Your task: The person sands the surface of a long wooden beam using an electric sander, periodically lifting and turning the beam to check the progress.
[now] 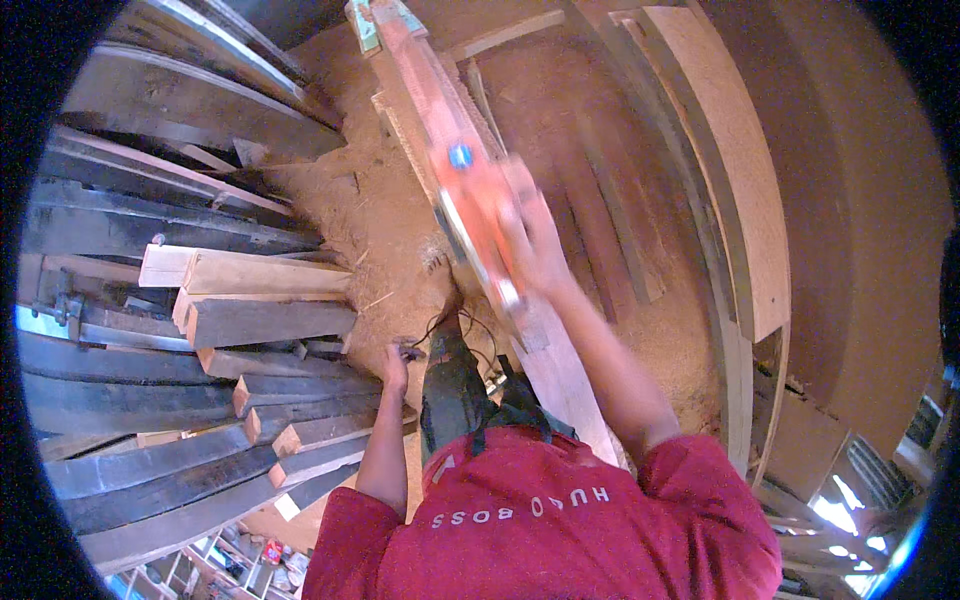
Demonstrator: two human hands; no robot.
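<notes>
My right hand (532, 240) is wrapped round an orange planer (488, 225) with a blue knob, smeared by motion. The planer rests on a long pale wooden board (565, 380) that runs away from my body toward the far top. My left hand (396, 368) hangs low beside my leg, away from the board. Its fingers close on a dark cord (432, 326), which loops in front of my leg. The grip is small in the picture, and the cord's path to the planer is partly hidden.
Stacked dark beams (150, 400) fill the left side, with lighter cut timbers (265, 275) sticking out toward me. Sawdust covers the floor (385, 250). Long thick planks (725, 170) stand along the right. A greenish-painted piece (362, 28) sits at the board's far end.
</notes>
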